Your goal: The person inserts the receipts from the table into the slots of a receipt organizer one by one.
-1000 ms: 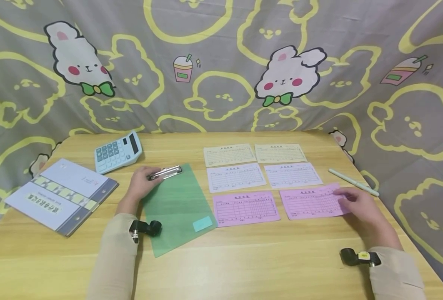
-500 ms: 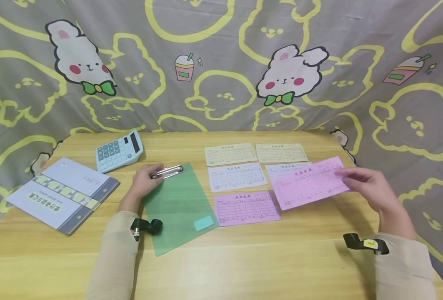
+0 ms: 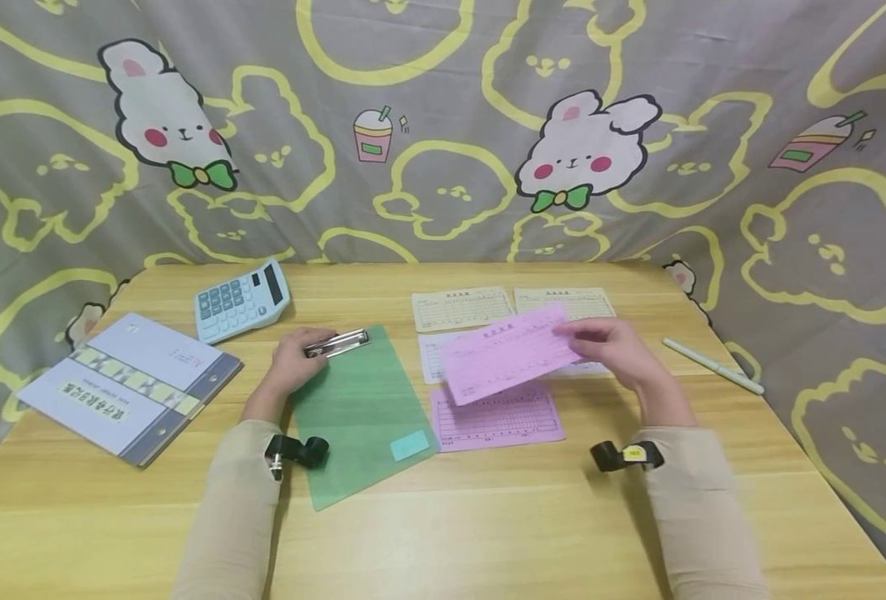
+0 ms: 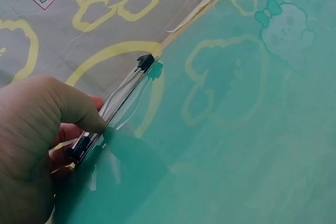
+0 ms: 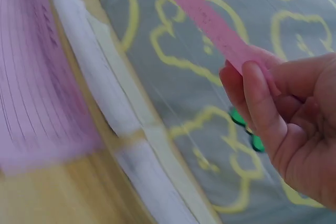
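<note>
Head view: raised pink slip (image 3: 506,357), above flat pink slip (image 3: 501,423).
Right hand (image 3: 617,348) pinched the upper one; left hand (image 3: 294,360) gripped the metal clip (image 3: 347,341) of a green clipboard (image 3: 362,417).

The left sleeve (image 3: 225,517) and the right sleeve (image 3: 701,508) are long, plain and beige, with soft creases; the left hand (image 3: 292,362) and the right hand (image 3: 618,348) below them are bare. At the left cuff a black bracket (image 3: 282,447) carries the left camera (image 3: 313,452), black and rounded, with a small silvery piece (image 3: 276,468) beside it, perhaps a screw. The right camera (image 3: 604,457) is likewise black and knob-like; its mount bears a yellow label (image 3: 633,453) with dark marks too small to read.
</note>
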`<act>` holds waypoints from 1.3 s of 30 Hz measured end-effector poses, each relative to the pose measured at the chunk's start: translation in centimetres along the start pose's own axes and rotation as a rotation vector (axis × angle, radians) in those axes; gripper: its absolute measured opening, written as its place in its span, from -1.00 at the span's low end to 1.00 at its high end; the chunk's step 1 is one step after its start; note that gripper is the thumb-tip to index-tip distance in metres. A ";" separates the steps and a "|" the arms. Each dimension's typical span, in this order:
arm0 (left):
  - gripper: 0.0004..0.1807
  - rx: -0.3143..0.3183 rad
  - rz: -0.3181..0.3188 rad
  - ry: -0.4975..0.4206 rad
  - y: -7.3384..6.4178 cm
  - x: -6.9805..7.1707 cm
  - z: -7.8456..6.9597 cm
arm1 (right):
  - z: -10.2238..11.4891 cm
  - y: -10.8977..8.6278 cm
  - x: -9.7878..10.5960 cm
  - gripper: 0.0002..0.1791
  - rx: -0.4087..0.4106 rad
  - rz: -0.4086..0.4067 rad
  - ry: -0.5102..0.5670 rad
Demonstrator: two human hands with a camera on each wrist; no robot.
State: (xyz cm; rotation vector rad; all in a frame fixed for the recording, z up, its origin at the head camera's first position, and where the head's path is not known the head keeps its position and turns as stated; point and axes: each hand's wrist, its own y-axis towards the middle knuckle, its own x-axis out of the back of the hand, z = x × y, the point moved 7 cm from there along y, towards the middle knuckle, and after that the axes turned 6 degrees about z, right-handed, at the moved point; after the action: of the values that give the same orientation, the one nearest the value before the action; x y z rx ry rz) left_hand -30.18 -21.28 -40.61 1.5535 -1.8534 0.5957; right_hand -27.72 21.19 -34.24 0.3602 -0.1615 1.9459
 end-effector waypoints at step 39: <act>-0.58 0.007 -0.015 0.164 1.1 -0.1 -0.5 | -0.3 9.3 -20.4 -0.61 -0.154 0.171 -0.089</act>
State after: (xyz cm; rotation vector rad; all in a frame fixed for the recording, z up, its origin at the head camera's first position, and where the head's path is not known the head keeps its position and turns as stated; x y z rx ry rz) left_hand -31.12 -20.67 -40.22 1.4753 -1.7176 0.7017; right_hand -29.06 -0.30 -40.64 0.3406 -0.4090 2.0706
